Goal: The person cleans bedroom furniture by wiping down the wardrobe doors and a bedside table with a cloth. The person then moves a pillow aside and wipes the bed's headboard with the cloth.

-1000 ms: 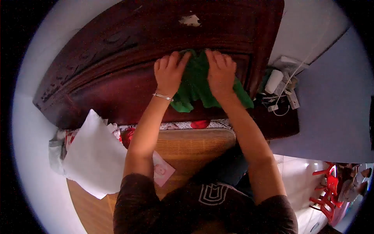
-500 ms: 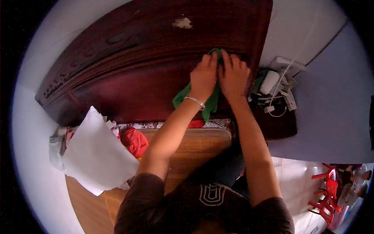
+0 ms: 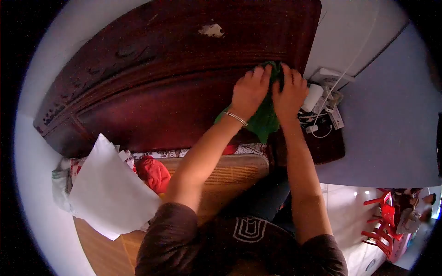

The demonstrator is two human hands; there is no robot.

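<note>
A green cloth (image 3: pixel 263 123) is pressed against the dark red carved wooden headboard (image 3: pixel 156 108), near its right end. My left hand (image 3: pixel 251 91), with a bangle at the wrist, grips the cloth from the left, fingers bent over its upper part. Close beside it, my right hand (image 3: pixel 290 94) holds the cloth from the right. Between the two hands the cloth bunches up, and its lower end hangs loose below them. Part of it is hidden under my palms.
A white pillow (image 3: pixel 110 188) and a red cloth (image 3: pixel 154 174) lie on the bed's woven mat (image 3: pixel 230 171). Right of the headboard, a dark nightstand (image 3: pixel 329 149) carries a white roll (image 3: pixel 312 97), cables and small items. Red plastic chairs (image 3: pixel 384 216) stand on the floor at far right.
Both hands have slid a little to the right along the headboard with the green cloth. The view has shifted slightly, while the pillow and bedding stay in place.
</note>
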